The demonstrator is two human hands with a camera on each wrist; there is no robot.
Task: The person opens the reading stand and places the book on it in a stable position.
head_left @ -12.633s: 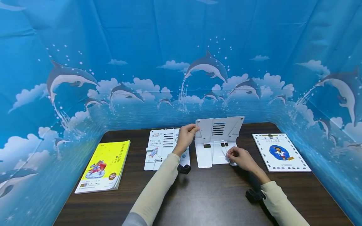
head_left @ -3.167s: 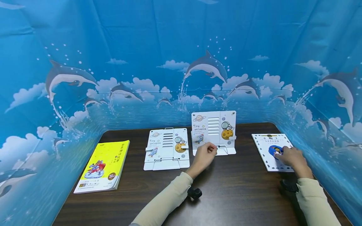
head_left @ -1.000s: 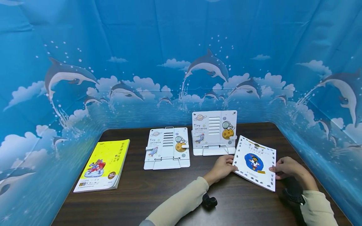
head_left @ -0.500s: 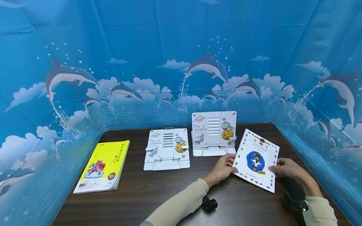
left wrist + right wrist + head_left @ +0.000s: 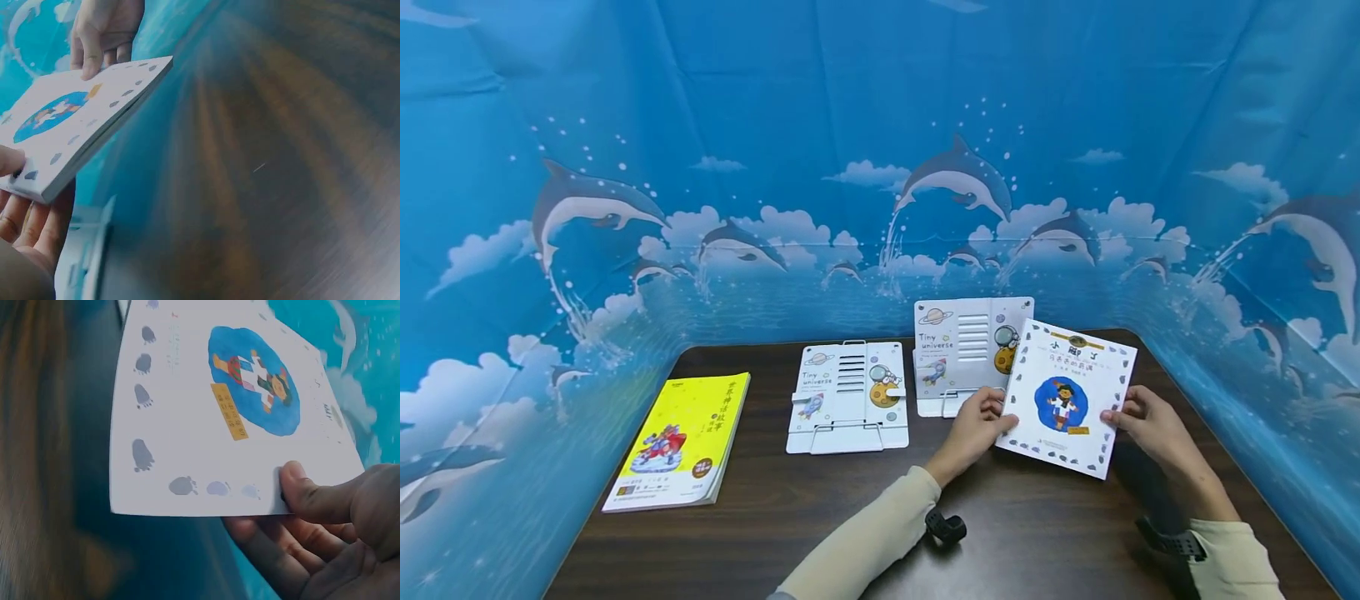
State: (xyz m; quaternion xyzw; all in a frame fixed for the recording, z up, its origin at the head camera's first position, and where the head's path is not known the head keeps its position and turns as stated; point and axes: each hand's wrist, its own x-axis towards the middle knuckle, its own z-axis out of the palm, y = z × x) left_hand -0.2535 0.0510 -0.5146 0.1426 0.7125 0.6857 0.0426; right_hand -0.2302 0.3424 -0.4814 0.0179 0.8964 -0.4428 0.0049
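Observation:
A white picture book [image 5: 1078, 375] with a blue oval picture and a border of small footprints is held up off the table, its face tilted toward me. My left hand [image 5: 973, 429] grips its left edge near the lower corner, thumb on the cover and fingers beneath. On the opposite edge, my right hand [image 5: 1153, 425] pinches it, with the thumb [image 5: 303, 490] on the cover and the fingers behind. Just behind the book stands a white book stand [image 5: 973, 342] printed "Tiny universe", raised upright, its right side partly covered by the book.
A second white book stand [image 5: 847, 396] lies folded flat to the left. Farther left, a thick yellow book [image 5: 688, 425] lies on the dark wooden table [image 5: 820, 517]. A blue dolphin-print curtain [image 5: 820, 208] rises behind the table's back edge.
The upright stand was turned round to show its printed front. The white book was taken from the right side, then lifted by both hands and moved left toward that stand.

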